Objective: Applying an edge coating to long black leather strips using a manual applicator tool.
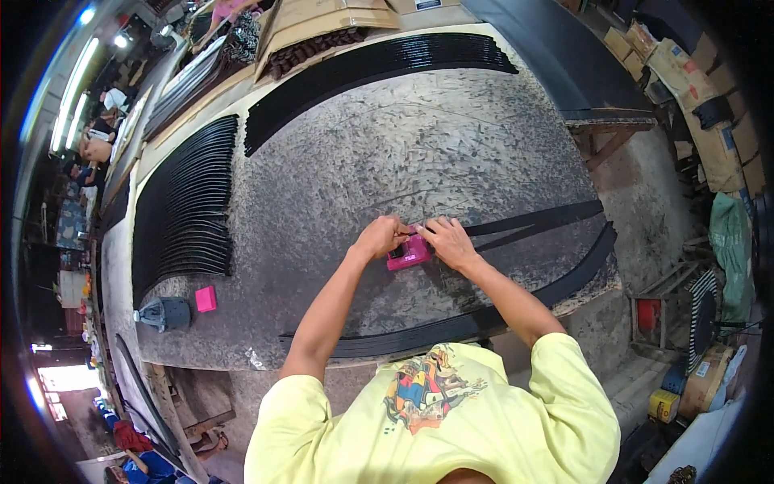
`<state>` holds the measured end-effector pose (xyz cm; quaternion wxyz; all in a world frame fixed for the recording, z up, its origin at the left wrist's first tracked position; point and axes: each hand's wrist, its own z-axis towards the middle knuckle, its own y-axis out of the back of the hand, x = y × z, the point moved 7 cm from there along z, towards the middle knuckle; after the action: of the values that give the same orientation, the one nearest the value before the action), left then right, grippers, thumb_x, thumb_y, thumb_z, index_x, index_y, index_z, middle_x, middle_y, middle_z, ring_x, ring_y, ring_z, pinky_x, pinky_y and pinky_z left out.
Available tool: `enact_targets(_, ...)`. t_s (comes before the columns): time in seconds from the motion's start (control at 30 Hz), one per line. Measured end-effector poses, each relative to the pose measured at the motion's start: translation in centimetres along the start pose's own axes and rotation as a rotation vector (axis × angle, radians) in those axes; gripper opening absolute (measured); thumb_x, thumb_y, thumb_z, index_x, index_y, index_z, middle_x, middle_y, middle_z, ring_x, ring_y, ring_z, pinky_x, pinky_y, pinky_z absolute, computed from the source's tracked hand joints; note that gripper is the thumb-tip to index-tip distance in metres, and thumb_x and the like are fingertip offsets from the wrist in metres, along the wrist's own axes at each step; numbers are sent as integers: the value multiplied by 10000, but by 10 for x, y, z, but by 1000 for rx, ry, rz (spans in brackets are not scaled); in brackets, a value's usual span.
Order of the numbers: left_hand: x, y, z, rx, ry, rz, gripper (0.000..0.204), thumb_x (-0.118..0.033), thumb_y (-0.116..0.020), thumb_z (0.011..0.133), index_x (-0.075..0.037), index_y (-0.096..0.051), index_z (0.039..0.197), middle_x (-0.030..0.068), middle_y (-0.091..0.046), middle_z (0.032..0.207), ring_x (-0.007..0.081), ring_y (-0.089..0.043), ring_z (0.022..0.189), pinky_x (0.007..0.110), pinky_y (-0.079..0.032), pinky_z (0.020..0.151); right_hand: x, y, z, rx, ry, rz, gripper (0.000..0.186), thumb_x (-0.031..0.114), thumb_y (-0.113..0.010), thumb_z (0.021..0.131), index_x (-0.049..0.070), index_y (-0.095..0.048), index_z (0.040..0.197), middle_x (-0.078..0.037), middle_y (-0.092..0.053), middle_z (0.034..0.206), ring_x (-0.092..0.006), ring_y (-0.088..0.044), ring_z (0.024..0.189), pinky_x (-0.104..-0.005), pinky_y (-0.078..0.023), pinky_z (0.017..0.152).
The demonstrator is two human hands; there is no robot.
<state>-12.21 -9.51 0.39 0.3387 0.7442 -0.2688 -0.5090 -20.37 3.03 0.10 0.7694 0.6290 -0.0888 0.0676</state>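
Note:
A small bright pink block-like tool or box [409, 255] sits on the worn table between my hands, with a dark part along its left side. My left hand [382, 237] is closed at its upper left edge, fingers pinched on something small and dark that I cannot make out. My right hand [447, 241] lies at its upper right corner, fingers bent over the end of a long black strap [532, 218]. That strap runs off to the right across the table, its end hidden under the fingers. A stack of black straps [403, 332] curves along the near edge.
Rows of black straps [181, 206] lie at the left, and more [379, 68] along the far edge. A pink block [206, 298] and a grey bottle-like container [164, 314] stand at the near left. Cardboard [322, 20] lies beyond. People [97, 133] are at far left.

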Motion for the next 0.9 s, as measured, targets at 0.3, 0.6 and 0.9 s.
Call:
enact_targets(0.3,11,-3,-55,-185,-51,210,265,-90,-668,812,-132,-741,1062,88,-660,970,309,-654,899,407,-538,793,31,-23,-5,-173,117,-56,425,128,-547,872,99,-587,1294,-50,-595,1103,-218,-559,953,-363,-421,792)
enact_targets(0.6,80,39,-157,-340,210,444,254,-99,-694,813,-98,-725,1065,96,-638,1005,305,-615,973,412,-500,821,33,-32,-3,-153,128,-65,427,108,-551,886,91,-577,1312,-55,-557,1047,-221,-537,961,-374,-424,816)
enact_targets(0.9,10,-5,-91,-460,-17,410,214,-100,-654,839,-153,-682,1045,35,-601,975,244,-579,936,374,-455,773,47,-31,0,-160,114,-27,438,95,-542,888,98,-577,1324,-57,-552,1035,-219,-532,956,-371,-417,826)
